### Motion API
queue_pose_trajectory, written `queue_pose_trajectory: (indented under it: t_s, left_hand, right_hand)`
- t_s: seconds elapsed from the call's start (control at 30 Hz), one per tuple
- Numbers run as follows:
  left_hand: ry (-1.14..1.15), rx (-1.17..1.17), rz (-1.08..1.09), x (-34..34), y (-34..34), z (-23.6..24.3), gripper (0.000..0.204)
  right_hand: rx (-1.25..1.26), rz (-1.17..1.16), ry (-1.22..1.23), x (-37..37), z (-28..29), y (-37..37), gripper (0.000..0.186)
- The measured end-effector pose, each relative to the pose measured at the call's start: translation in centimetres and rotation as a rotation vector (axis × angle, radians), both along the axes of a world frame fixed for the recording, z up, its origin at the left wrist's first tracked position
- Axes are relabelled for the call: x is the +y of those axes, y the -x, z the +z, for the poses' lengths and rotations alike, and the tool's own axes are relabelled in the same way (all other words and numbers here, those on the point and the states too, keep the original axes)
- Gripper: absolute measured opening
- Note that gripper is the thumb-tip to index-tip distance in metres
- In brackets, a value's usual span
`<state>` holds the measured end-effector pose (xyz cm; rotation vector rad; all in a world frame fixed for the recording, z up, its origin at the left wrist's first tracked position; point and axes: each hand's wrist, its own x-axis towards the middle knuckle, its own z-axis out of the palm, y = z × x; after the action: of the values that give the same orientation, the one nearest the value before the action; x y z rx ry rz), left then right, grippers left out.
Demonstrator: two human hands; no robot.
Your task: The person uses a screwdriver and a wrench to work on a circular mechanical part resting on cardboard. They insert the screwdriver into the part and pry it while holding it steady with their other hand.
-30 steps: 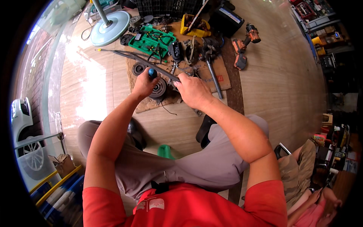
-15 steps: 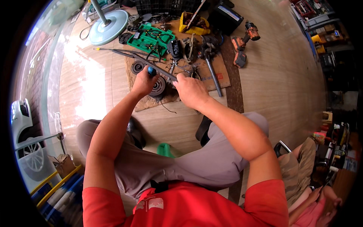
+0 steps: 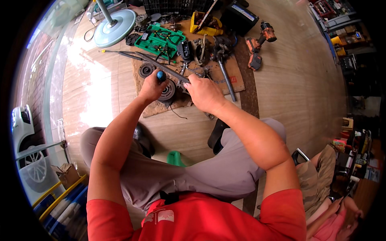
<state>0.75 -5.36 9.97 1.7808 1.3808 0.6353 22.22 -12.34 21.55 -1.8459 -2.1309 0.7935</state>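
A brown cardboard sheet (image 3: 238,83) lies on a glossy beige tiled floor (image 3: 297,88), one open green plastic tool case (image 3: 155,45) on it and one orange-and-black cordless drill (image 3: 253,45) to its right. The left hand (image 3: 152,87), partly hiding one of two round dark metal pulleys (image 3: 169,91), grips what is probably a blue-ended handle (image 3: 161,76); the right hand (image 3: 205,93) pinches the near end of one long dark flat strip (image 3: 169,70) above the sheet.

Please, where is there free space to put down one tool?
Floor is bare right of the drill, and left of the cardboard, below the round base, though glare covers part. The cardboard's upper half is crowded: green case, yellow container, dark parts.
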Motion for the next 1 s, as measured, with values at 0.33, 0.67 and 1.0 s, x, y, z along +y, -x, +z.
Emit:
queue_pose_trajectory:
  t_s: [0.33, 0.67, 1.0]
  left_hand:
    - [0.044, -0.012, -0.026, -0.3, -0.3, 0.9, 0.033]
    - [0.023, -0.002, -0.042, -0.3, -0.5, 0.8, 0.034]
    - [0.031, 0.0, -0.022, -0.3, -0.5, 0.9, 0.035]
  right_hand:
    - [0.003, 0.007, 0.022, -0.1, 0.6, 0.0, 0.025]
    - [-0.06, 0.048, -0.033, -0.7, -1.1, 0.3, 0.024]
    - [-0.04, 0.013, -0.016, -0.9, -0.7, 0.4, 0.025]
